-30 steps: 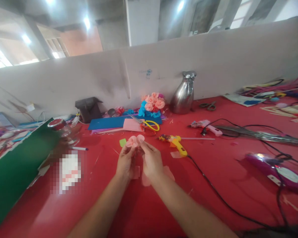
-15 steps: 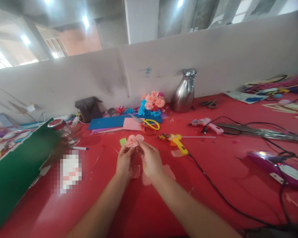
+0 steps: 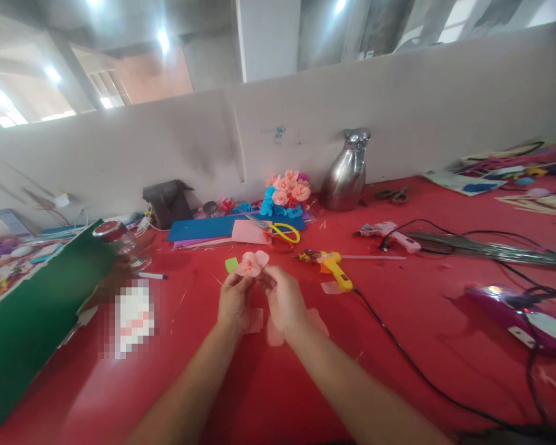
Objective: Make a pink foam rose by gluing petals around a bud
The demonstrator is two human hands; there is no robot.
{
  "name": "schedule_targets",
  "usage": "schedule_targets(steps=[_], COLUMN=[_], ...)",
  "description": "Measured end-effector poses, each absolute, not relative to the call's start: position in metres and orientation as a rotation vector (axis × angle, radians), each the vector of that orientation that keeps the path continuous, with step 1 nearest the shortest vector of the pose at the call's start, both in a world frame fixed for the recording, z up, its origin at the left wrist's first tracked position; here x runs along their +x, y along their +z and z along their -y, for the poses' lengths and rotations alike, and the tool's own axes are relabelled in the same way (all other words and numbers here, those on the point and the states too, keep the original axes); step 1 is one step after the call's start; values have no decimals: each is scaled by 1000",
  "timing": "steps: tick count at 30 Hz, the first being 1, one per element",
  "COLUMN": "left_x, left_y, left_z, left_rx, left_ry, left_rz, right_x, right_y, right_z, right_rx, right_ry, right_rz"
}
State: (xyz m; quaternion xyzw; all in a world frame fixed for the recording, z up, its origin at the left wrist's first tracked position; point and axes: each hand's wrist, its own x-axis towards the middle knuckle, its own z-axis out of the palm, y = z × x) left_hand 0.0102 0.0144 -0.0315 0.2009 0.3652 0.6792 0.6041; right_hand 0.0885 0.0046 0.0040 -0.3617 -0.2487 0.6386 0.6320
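A pink paper flower (image 3: pixel 252 264) with open petals is held up just above the red table. My left hand (image 3: pixel 234 301) is closed, pinching the flower from below and to its left. At the flower's right edge, my right hand (image 3: pixel 285 300) has its thumb and fingers pressed on a petal. Pink paper pieces (image 3: pixel 275 335) lie on the table beneath my wrists. Just beyond my left fingertips is a small lime-green paper square (image 3: pixel 231 265). A yellow glue gun (image 3: pixel 338 272), with a glue stick in its back, lies right of my right hand.
Yellow-handled scissors (image 3: pixel 282 233) rest on blue sheets (image 3: pixel 199 229). Behind them stand pink and blue flowers (image 3: pixel 287 188) and a metal jug (image 3: pixel 346 173). A green board (image 3: pixel 41 327) rises at left. Black cord (image 3: pixel 398 352) crosses the right side, near a purple device (image 3: pixel 505 315).
The flower has tilted, so its petals now face me more openly. My right fingers have shifted slightly along the petal's edge. The view has moved slightly.
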Motion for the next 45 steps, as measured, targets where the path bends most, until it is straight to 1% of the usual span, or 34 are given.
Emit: schedule_targets(steps=[4,9,15,23,32,36,42,45], left_x=[11,9,3,1,-1,0,-1,-1], left_y=[-28,-24,-30,-37,-25,-23,-21,-20], left_z=[-14,-13,-18,-22,-19,-18,-17,-16], left_rx=[458,468,584,656,588,535,543,573], left_ry=[1576,1585,1620,1632,1526,1497,1499,1505], left_rz=[-854,-865,-857,-931,-764,-765,-766,-765], right_x=[93,95,98,105,109,109,113,113], right_y=[4,1,-2,6,10,12,12,10], right_z=[-5,-8,-11,-11,-12,-11,-11,-11], right_rx=[-750,-813,-825,-910,-887,-903,-960,-960], right_ry=[1484,1452,1442,1318,1279,1263,1116,1093], right_rz=[640,749,894,1060,1152,1147,1263,1270])
